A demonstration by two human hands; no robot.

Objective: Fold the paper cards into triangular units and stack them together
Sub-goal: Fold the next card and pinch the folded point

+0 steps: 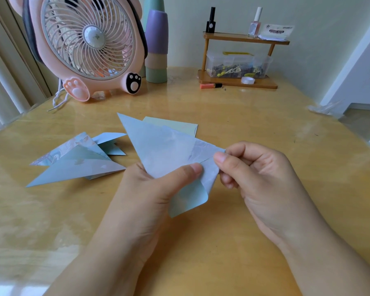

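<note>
- Partly hidden, a pale green card [175,124] lies behind the held blue card [158,150].
- Both the left hand [150,189] and right hand [259,171] pinch this creased, triangular card above the table [244,124].

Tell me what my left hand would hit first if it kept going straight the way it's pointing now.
Probably the right hand. The left hand, gripping the folded blue card, points up and to the right, its thumb tip nearly touching the right fingers across the paper; depth is hard to judge.

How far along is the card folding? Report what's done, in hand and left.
Done: folded triangular units lie overlapped on the table. In hand: the left hand and right hand pinch a light-blue card, partly folded. Left: a flat green card behind it, plus final stacking.
</note>
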